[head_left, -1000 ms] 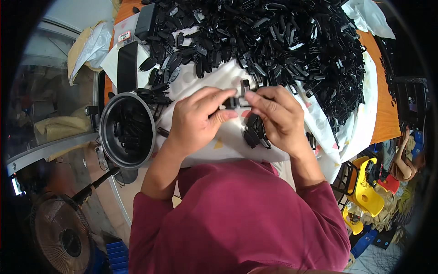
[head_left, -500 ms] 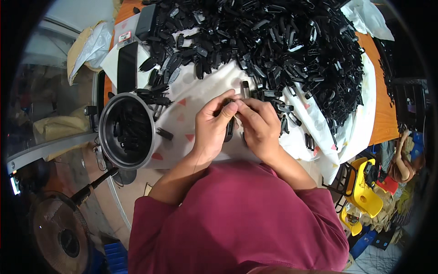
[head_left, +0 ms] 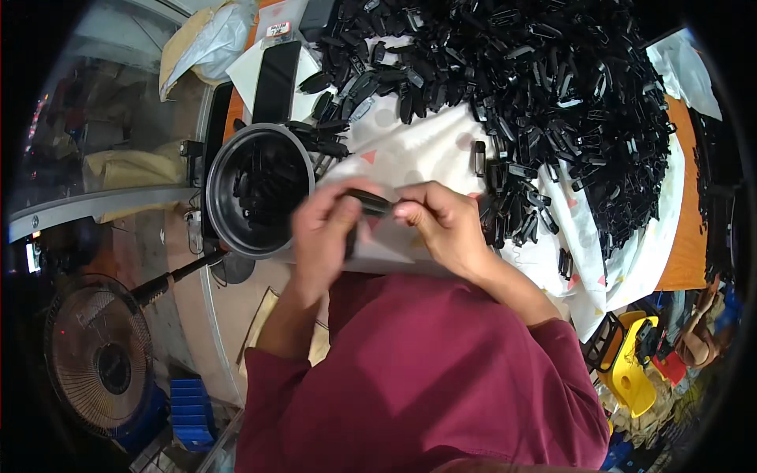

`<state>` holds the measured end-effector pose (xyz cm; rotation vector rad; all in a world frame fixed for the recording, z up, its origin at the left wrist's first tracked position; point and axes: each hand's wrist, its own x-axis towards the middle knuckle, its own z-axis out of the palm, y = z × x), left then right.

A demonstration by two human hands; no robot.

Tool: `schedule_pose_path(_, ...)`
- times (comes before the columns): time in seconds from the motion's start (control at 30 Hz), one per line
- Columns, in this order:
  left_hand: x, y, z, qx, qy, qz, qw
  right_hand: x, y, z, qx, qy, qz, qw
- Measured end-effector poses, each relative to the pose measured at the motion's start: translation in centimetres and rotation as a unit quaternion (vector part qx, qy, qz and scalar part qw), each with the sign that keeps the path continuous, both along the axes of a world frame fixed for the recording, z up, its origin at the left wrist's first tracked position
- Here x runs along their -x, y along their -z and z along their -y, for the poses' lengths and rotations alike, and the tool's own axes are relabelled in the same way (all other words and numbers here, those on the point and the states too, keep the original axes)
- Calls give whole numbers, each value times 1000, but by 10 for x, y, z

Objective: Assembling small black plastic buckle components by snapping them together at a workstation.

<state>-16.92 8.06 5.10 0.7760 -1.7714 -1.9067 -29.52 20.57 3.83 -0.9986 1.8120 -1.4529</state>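
A glossy black oblong piece point(head_left: 369, 202) is held up between my hands, in front of my chest. Fingers and thumb of my left hand point(head_left: 319, 236), somewhat smeared by motion, close round its left end. At its other end my right hand point(head_left: 448, 229) pinches with thumb and forefinger. A second dark part shows below my left thumb; its kind is hidden. Just left of my left hand stands a round grey metal bowl point(head_left: 217, 225) with several similar black pieces point(head_left: 272, 185) in it.
A large heap of black oblong pieces point(head_left: 544, 102) covers the table's far and right side, over a white patterned cloth point(head_left: 441, 130). A black phone point(head_left: 276, 83) lies beyond the bowl. A standing fan point(head_left: 102, 355) is at lower left, a yellow chair point(head_left: 633, 378) at lower right.
My hands have shifted left toward the bowl and moved slightly apart. The black piece, mostly hidden before, now lies level between them. The whole view has turned a little.
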Motion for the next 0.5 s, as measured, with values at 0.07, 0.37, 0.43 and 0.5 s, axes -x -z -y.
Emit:
schedule_pose_path(0.07, -14, -8, 41, 331, -134, 191, 914, 14, 11, -5, -20, 49, -108, 993)
schedule_pose_path(0.37, 48, 7, 70, 646, -5, 375, 665, 72, 39, -8, -326, 124, -507, 788)
schedule_pose_path(0.43, 63, 16, 77, 646, 12, 416, 640, 77, 52, -9, -289, 143, -484, 813)
schedule_pose_path(0.5, 67, 22, 85, 650, 82, 447, 609, 80, 50, -12, -240, 154, -482, 829)
